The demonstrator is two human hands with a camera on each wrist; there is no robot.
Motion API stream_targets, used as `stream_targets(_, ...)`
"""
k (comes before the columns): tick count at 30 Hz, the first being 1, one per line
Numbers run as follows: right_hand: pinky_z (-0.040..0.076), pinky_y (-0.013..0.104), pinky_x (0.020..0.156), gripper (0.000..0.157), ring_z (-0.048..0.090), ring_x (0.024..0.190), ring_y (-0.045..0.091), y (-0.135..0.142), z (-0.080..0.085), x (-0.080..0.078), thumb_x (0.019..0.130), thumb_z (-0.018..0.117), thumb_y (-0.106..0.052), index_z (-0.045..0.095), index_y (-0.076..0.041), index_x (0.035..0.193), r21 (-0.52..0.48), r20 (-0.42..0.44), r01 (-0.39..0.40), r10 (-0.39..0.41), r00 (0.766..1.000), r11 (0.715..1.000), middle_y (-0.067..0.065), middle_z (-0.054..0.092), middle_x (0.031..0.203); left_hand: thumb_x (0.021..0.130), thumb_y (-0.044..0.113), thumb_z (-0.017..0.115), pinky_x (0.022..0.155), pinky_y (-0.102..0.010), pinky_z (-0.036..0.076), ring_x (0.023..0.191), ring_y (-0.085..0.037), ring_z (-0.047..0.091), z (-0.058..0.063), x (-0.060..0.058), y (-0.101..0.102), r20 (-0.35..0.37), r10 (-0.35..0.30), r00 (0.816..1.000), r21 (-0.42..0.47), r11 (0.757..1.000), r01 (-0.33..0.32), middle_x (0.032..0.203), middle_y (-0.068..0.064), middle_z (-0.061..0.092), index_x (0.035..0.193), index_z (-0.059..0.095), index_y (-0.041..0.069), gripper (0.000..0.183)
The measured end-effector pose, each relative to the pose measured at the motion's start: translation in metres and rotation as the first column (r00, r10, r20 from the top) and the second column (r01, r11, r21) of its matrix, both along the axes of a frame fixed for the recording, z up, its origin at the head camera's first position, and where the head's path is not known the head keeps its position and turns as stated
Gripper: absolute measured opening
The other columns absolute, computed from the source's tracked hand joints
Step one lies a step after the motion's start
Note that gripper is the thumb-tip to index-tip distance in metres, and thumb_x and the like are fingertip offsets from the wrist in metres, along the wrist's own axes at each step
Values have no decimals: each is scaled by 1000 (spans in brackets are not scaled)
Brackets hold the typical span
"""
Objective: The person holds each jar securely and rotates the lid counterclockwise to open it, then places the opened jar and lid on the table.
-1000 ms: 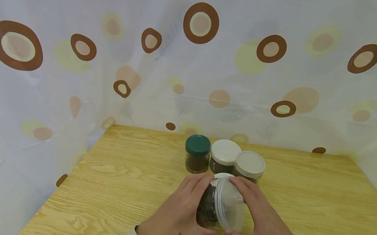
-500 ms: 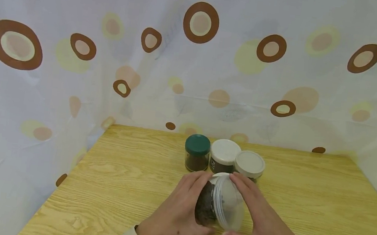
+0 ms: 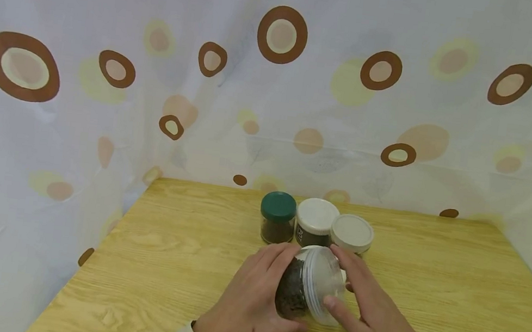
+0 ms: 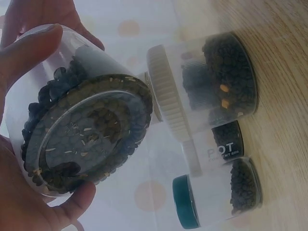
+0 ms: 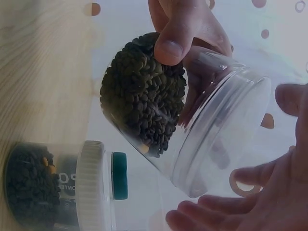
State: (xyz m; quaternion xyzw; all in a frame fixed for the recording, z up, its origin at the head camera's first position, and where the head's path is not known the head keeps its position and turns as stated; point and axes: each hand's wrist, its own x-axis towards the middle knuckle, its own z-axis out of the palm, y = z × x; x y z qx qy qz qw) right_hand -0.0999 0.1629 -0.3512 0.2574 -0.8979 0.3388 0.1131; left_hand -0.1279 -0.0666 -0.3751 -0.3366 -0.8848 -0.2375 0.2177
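Observation:
My left hand (image 3: 251,296) grips a clear jar (image 3: 292,289), its fingers and thumb round the side. Dark seeds (image 5: 142,91) partly fill it, with pale bits showing through the base in the left wrist view. Held off the table, the jar tilts so its clear ridged lid (image 5: 221,130) faces right. Close to that lid is my right hand (image 3: 381,321), its fingers spread and loosely bent. A gap shows between its thumb and the lid in the right wrist view, and the other fingers lie just below the lid's edge, apart from it or barely touching.
Behind the hands stand a green-lidded jar (image 3: 278,219), a white-lidded jar (image 3: 316,218) marked POT and another white-lidded jar (image 3: 352,230). All hold dark contents. They stand on a wood-grain table (image 3: 173,243), with a patterned curtain (image 3: 234,96) at the back and sides.
The right hand has loosened from the lid's rim; its thumb has shifted upward and its fingers now lie behind the lid. The left hand and jar are almost in the same place.

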Motion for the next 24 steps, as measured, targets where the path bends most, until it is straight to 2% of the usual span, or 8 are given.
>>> stream_targets(4, 54, 27, 79, 68, 60, 112, 15, 1, 0, -1, 101, 57, -30, 20, -29, 158, -14, 115, 68, -66, 991, 998, 2, 52, 142, 58, 59, 89, 97, -41, 53, 127, -15, 54, -2, 0, 1, -16, 10, 1000, -8, 1000, -10, 139, 1, 52, 150, 37, 18, 114)
stream_targets(6, 53, 24, 73, 67, 63, 104, 13, 2, 1, -2, 101, 55, -34, 21, -27, 158, -10, 196, 90, -86, 977, 996, 5, 57, 135, 59, 61, 88, 97, -41, 53, 127, -15, 54, -2, 0, 1, -22, 19, 1000, -22, 1000, -20, 139, 1, 53, 151, 36, 18, 115)
stream_targets(10, 47, 21, 63, 64, 57, 85, 3, 1, 4, -6, 100, 53, -44, 29, -23, 155, 67, 310, 121, -136, 941, 990, 1, 61, 117, 58, 63, 87, 97, -40, 53, 128, -15, 54, -3, 2, 1, -38, 37, 999, -45, 998, -38, 139, 0, 54, 152, 35, 16, 116)
stream_targets(13, 43, 22, 60, 66, 53, 79, 4, -1, 5, -7, 99, 54, -49, 32, -20, 154, 121, 333, 118, -152, 931, 986, 0, 61, 112, 59, 64, 87, 97, -40, 53, 127, -16, 54, -4, 2, 1, -49, 45, 998, -57, 997, -48, 139, 0, 54, 151, 36, 15, 116)
stream_targets(16, 43, 22, 61, 74, 53, 81, 7, -2, 5, -8, 95, 56, -55, 30, -21, 155, 136, 364, 121, -163, 917, 983, 0, 61, 117, 59, 64, 87, 98, -39, 53, 126, -16, 54, -4, 3, 1, -59, 48, 997, -62, 997, -52, 139, -1, 54, 150, 38, 15, 115)
stream_targets(18, 44, 22, 62, 78, 54, 84, 8, -2, 5, -8, 93, 59, -57, 29, -21, 155, 134, 359, 109, -150, 921, 985, 1, 59, 122, 59, 62, 87, 97, -39, 53, 125, -16, 55, -5, 2, 0, -61, 43, 997, -58, 997, -47, 138, 0, 54, 149, 39, 14, 113)
stream_targets(20, 47, 22, 65, 82, 56, 90, 9, 0, 4, -7, 90, 62, -58, 27, -23, 156, 134, 329, 84, -124, 936, 988, 2, 56, 129, 58, 62, 88, 96, -38, 54, 124, -14, 55, -5, 2, 0, -63, 39, 997, -57, 997, -42, 137, 1, 54, 148, 41, 14, 112)
stream_targets(24, 54, 27, 75, 88, 61, 102, 13, 3, -1, -6, 86, 71, -52, 26, -24, 156, 144, 136, -5, -15, 991, 990, 3, 51, 139, 59, 58, 88, 96, -35, 54, 121, -12, 55, -6, 1, -2, -68, 20, 997, -55, 998, -23, 137, 2, 52, 147, 42, 15, 108)
